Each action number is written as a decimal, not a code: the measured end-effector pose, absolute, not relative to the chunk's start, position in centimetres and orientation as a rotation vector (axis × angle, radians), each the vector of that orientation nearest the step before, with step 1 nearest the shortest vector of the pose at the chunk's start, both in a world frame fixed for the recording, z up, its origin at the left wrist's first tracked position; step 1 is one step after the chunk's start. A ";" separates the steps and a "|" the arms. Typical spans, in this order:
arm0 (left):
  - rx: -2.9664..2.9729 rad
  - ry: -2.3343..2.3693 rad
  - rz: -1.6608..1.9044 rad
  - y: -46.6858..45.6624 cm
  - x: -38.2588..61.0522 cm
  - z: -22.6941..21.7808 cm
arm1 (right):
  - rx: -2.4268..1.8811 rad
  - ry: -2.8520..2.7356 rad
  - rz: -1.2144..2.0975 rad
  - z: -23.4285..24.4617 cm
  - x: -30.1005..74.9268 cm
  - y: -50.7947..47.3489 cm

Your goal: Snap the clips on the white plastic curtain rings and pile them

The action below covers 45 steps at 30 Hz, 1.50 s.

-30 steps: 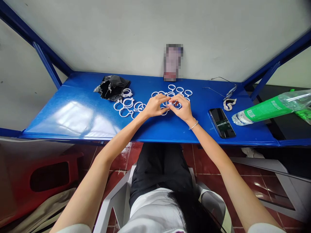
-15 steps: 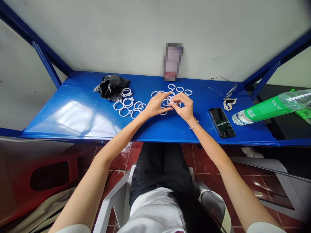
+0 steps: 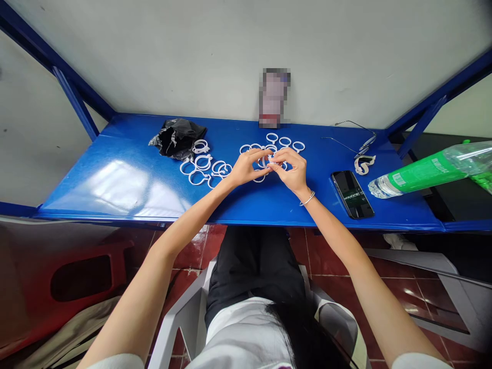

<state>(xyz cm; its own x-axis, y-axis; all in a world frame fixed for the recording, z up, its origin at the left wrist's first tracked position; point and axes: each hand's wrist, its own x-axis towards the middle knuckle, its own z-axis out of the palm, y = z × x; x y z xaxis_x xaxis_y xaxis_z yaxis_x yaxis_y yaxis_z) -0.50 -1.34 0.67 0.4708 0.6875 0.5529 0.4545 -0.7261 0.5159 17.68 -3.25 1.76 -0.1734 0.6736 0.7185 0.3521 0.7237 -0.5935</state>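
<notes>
My left hand [image 3: 245, 168] and my right hand [image 3: 292, 169] meet over the middle of the blue table [image 3: 126, 179], both pinching one white plastic ring [image 3: 268, 162] between their fingertips. Behind the hands lie several more white rings [image 3: 285, 142] in a loose row. Another heap of white rings [image 3: 203, 165] lies to the left of my left hand, beside a crumpled black plastic bag [image 3: 178, 136]. A thin bracelet [image 3: 308, 198] circles my right wrist.
A black phone [image 3: 352, 194] lies face up right of my right hand. Behind it sit glasses [image 3: 355, 138] and a white clip [image 3: 363, 164]. A green-labelled plastic bottle [image 3: 423, 171] lies at the right edge. A blurred upright object [image 3: 273, 97] leans against the wall.
Both hands have lifted slightly and turned the ring between the fingertips; the fingers have shifted their pinch. Nothing else on the table has moved.
</notes>
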 end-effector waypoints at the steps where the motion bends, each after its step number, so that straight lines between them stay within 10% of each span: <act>1: 2.420 0.967 1.120 -1.3 -0.5 0.7 | -0.812 -1.787 0.347 1.8 17.7 -3.3; 45: 2.314 0.846 1.237 -1.6 -0.1 0.9 | -0.832 -1.860 0.398 2.0 17.8 -3.4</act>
<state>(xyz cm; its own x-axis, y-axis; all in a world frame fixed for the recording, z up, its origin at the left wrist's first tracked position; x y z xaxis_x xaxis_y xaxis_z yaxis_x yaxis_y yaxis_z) -0.14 -1.64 0.85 0.4306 0.6650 0.6103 0.3280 -0.7452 0.5806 17.79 -3.38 2.05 -0.2453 0.7003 0.6704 0.3650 0.7073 -0.6053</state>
